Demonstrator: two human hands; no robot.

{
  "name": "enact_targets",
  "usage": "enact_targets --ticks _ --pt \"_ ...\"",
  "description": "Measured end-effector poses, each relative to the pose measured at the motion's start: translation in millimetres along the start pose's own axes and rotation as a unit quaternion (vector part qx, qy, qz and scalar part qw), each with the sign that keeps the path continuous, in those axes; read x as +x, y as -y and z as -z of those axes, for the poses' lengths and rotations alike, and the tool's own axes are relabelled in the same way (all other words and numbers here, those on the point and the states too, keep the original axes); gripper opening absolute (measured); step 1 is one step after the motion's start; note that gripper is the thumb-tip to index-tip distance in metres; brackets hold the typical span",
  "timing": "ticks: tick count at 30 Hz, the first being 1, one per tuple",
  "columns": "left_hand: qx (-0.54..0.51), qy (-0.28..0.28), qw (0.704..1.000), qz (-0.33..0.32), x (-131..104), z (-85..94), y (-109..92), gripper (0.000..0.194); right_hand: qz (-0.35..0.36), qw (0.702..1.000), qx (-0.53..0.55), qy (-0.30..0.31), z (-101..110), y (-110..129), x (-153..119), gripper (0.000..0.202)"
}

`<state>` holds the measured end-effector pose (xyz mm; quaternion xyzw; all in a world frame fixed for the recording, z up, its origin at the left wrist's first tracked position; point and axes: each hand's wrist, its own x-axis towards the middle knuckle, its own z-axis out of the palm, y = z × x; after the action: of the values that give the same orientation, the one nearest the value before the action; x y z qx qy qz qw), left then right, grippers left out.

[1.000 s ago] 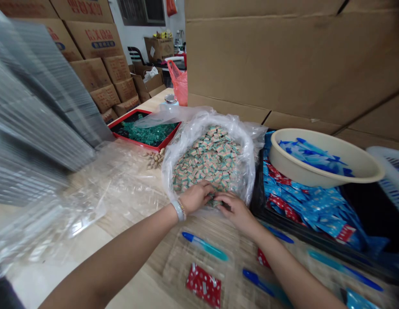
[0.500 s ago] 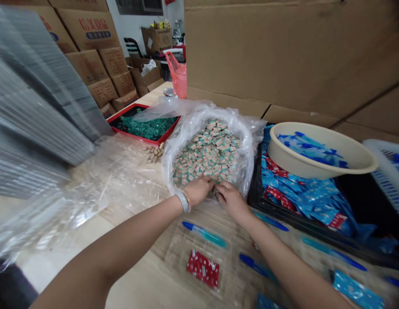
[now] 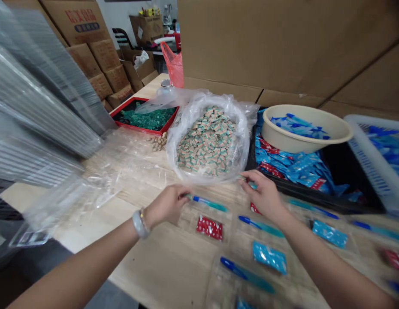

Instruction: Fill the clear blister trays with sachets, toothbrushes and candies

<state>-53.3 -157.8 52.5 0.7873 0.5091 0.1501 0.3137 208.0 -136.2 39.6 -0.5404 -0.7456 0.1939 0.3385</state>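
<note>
A clear plastic bag (image 3: 173, 159) stands open on the table, full of small square beige-and-green pieces (image 3: 207, 141). My left hand (image 3: 167, 204) is closed in a pinch just in front of it, with a bit of a small green-edged piece showing at the fingertips. By the bag's front right edge, my right hand (image 3: 262, 191) also pinches a small greenish piece. Below the hands lie clear plastic trays, each with a blue pen and a small packet. Closest to my left hand are a blue-and-teal pen (image 3: 210, 204) and a red dotted packet (image 3: 210, 227); a blue packet (image 3: 269, 256) lies below my right hand.
Right of the bag, a black tray (image 3: 357, 171) holds red and blue packets, with a cream basin (image 3: 302, 141) of blue items on it. A white basket (image 3: 367, 163) is beyond. At left are a red-rimmed tray (image 3: 138, 128), peanuts (image 3: 158, 141) and stacked clear plastic sheets (image 3: 54, 86).
Both hands have come out of the bag and moved apart, the left toward the lower left and the right to the right, each pinching a small piece. The camera view has shifted.
</note>
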Motion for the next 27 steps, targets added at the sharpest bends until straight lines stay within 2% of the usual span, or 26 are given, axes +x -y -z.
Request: enact_targets --ticks 2,5,8,11,14,17,21,27 --pt "0.022 0.027 0.999 -0.016 -31.7 -9.5 -3.8 0.021 -0.038 0.998 0.036 0.017 9.6 11.2 -26.9 0.016" --pt "0.076 0.037 0.995 -0.044 -53.1 -26.6 -6.6 0.019 -0.080 0.993 0.075 0.033 14.0 32.2 -70.2 0.017" --pt "0.117 0.027 0.991 -0.058 -54.6 -37.2 -6.8 0.019 -0.092 0.989 0.094 0.065 13.5 55.7 -113.6 0.015" --pt "0.144 0.019 0.987 -0.061 -52.7 -40.4 -7.0 0.019 -0.095 0.985 0.095 0.107 9.4 75.6 -154.7 0.014" --pt "0.161 0.030 0.984 -0.072 -52.5 -41.2 -8.2 0.018 -0.105 0.986 0.058 0.111 -1.5 89.0 -187.9 0.013" --pt "0.167 0.033 0.982 -0.086 -53.0 -42.4 -7.9 0.018 -0.083 0.990 -0.010 0.115 -18.6 97.1 -206.9 0.009" --pt "0.158 -0.002 0.983 -0.097 -54.9 -44.2 -1.4 0.021 -0.044 0.987 -0.108 0.108 -39.2 102.7 -214.0 0.011" --pt "0.145 -0.044 0.979 -0.137 -61.8 -48.6 11.9 0.023 -0.052 0.984 -0.145 0.090 -45.4 101.9 -217.4 0.011"
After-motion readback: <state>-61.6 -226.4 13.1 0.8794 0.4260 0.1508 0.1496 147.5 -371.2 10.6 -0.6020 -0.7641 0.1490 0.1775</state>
